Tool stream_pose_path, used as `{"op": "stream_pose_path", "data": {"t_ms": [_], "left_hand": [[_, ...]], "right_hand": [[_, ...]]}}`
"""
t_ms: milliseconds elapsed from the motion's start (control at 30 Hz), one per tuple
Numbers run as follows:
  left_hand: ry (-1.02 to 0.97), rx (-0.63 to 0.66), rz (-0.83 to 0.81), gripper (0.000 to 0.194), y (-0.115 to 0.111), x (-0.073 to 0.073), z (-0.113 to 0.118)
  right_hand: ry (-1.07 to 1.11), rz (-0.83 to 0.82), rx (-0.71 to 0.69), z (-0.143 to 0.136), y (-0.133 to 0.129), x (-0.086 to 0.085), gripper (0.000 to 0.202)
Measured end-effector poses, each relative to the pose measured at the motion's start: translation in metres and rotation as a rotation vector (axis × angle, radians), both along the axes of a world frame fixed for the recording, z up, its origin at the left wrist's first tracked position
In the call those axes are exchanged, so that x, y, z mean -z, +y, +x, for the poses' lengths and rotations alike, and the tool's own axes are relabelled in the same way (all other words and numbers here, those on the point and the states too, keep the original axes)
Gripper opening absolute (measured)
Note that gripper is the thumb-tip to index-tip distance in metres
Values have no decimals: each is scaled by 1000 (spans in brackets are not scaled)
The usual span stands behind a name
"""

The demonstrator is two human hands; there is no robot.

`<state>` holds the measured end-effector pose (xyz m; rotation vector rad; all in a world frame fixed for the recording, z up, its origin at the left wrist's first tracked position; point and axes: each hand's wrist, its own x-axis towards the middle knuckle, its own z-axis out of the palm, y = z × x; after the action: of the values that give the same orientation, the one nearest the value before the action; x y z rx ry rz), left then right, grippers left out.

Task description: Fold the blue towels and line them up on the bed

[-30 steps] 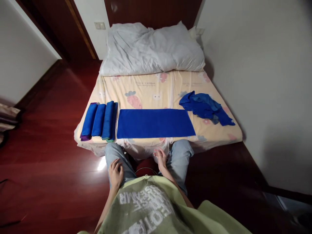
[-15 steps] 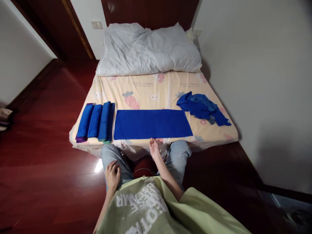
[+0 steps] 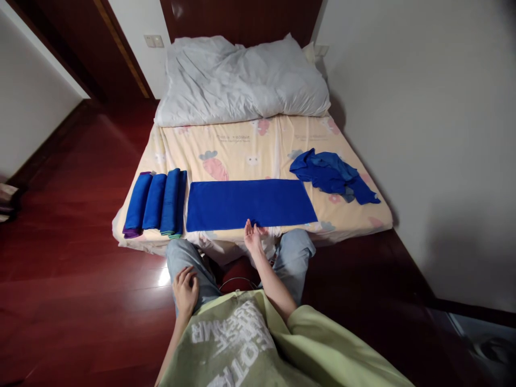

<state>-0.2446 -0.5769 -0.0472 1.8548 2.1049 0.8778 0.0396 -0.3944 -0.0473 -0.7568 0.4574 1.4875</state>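
Note:
A blue towel (image 3: 245,201) lies spread flat near the front edge of the bed. My right hand (image 3: 253,236) is palm up at its near edge, fingers stretched out and holding nothing; whether the fingertips touch the cloth I cannot tell. Resting on my left thigh, my left hand (image 3: 186,287) is open with its fingers apart. Left of the flat towel, several rolled or folded blue towels (image 3: 155,201) lie side by side, some with purple or green edges. A crumpled heap of blue towels (image 3: 332,172) sits to the right.
The bed (image 3: 237,145) has a yellow sheet with carrot and rabbit prints. A bunched white quilt (image 3: 242,80) lies at its head. On the right runs a bare white wall (image 3: 423,134), and dark red flooring (image 3: 80,258) stretches to the left.
My right hand has moved slightly forward, its fingers now over the flat towel's near edge. My left hand has stayed on my thigh. The view has shifted a little.

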Motion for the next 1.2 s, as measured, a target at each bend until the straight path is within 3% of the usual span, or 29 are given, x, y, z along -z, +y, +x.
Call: {"op": "stream_pose_path", "data": {"t_ms": [367, 967, 1100, 1200], "left_hand": [[-8, 16, -7, 26, 1, 1, -1], [36, 4, -84, 29, 2, -9, 1], [-56, 118, -246, 33, 36, -23, 12], [-182, 296, -391, 38, 97, -45, 40]], "right_hand": [[25, -31, 10, 0, 10, -1, 34], [-23, -107, 42, -7, 11, -3, 21], [-42, -96, 26, -7, 9, 0, 19], [-86, -89, -11, -7, 7, 4, 18]]}}
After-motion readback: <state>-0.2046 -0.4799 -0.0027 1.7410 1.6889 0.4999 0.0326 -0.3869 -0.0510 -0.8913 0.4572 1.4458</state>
